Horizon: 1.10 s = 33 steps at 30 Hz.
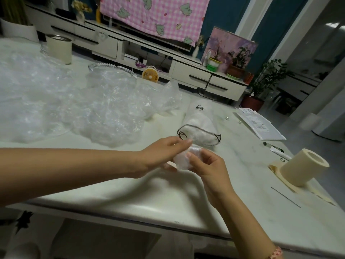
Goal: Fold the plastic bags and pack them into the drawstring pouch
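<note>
A small folded clear plastic bag (183,158) is held between both hands just above the white table (149,199). My left hand (162,152) grips its left side, with fingers over the top. My right hand (207,165) pinches its right edge. Directly behind them lies the translucent drawstring pouch (200,126), on its side, its black-corded mouth facing me, with white folded bags inside. A heap of crumpled clear plastic bags (78,103) covers the table's left half.
A cream cylinder (302,167) lies on its side at the right, beside a pen (273,146) and a paper envelope (259,123). A cream can (58,48) and a glass dish (112,70) stand at the back. The table's near edge runs below my arms.
</note>
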Each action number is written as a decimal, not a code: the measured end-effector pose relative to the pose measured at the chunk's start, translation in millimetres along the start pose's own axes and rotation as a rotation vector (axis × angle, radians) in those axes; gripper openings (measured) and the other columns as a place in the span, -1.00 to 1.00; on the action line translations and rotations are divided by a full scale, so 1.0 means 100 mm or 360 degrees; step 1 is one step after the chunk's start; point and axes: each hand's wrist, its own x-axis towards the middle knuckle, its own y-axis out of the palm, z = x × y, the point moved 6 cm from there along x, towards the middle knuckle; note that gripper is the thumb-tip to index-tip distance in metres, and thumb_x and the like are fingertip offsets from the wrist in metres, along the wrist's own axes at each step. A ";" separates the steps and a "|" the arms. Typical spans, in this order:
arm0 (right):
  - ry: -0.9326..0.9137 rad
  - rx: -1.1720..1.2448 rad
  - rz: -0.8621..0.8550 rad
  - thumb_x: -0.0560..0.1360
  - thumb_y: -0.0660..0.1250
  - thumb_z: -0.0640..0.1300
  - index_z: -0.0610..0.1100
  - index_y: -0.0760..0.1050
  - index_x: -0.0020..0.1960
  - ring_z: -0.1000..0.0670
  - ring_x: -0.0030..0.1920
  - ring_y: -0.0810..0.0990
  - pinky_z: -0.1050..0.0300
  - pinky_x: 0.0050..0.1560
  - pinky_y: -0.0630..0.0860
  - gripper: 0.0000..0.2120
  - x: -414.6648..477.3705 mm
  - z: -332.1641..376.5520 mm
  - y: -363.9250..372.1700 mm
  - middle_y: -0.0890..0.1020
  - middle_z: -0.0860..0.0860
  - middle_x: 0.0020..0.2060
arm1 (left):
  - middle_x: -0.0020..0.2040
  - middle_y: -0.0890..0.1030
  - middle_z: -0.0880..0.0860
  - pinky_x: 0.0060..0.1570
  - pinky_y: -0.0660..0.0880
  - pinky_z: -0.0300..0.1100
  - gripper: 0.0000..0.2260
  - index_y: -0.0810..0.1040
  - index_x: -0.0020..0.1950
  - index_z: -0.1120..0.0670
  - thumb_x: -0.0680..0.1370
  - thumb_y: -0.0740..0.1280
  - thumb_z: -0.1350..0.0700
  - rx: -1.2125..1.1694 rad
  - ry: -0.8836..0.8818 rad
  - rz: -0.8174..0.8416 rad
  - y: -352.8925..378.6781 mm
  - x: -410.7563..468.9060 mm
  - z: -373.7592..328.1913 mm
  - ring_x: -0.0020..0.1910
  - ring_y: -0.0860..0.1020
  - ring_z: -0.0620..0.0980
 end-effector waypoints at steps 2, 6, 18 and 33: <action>0.0078 0.0045 -0.0011 0.52 0.30 -0.26 -0.21 0.62 0.00 -0.05 -0.11 0.61 0.08 -0.05 0.56 -0.86 0.02 -0.01 0.01 0.67 -0.21 -0.07 | -0.05 0.56 0.05 -0.15 0.59 -0.22 -0.73 0.48 0.18 0.15 0.52 0.36 0.11 0.0071 0.0090 -0.0114 0.01 0.00 -0.01 -0.13 0.59 -0.07; 0.0278 0.0356 0.0114 0.56 0.18 -0.25 -0.29 0.57 0.09 -0.06 -0.02 0.60 0.01 0.12 0.51 -0.77 0.07 -0.06 0.03 0.65 -0.20 0.02 | -0.15 0.51 0.09 -0.19 0.59 -0.21 -0.83 0.48 0.08 0.23 0.51 0.31 0.35 0.0108 0.0147 -0.0400 -0.08 0.08 0.00 -0.30 0.53 -0.09; 0.0535 0.0415 -0.0061 0.39 0.42 -0.36 -0.20 0.53 -0.06 -0.03 -0.24 0.63 0.22 -0.28 0.56 -0.83 0.29 -0.27 -0.26 0.66 -0.12 -0.18 | -0.16 0.56 0.07 -0.26 0.53 -0.17 -0.95 0.51 -0.05 0.17 0.51 0.33 0.26 0.0487 0.0226 -0.0425 0.04 0.49 0.06 -0.30 0.52 -0.03; 0.0140 -0.0023 -0.0441 0.37 0.46 -0.31 -0.15 0.51 -0.24 -0.01 -0.29 0.52 0.16 -0.19 0.50 -0.85 0.68 -0.37 -0.67 0.55 -0.03 -0.31 | -0.11 0.52 0.27 -0.34 0.31 -0.07 -0.89 0.52 -0.14 0.29 0.39 0.41 0.31 0.2384 0.0963 -0.0601 -0.06 1.40 -0.23 -0.23 0.51 0.26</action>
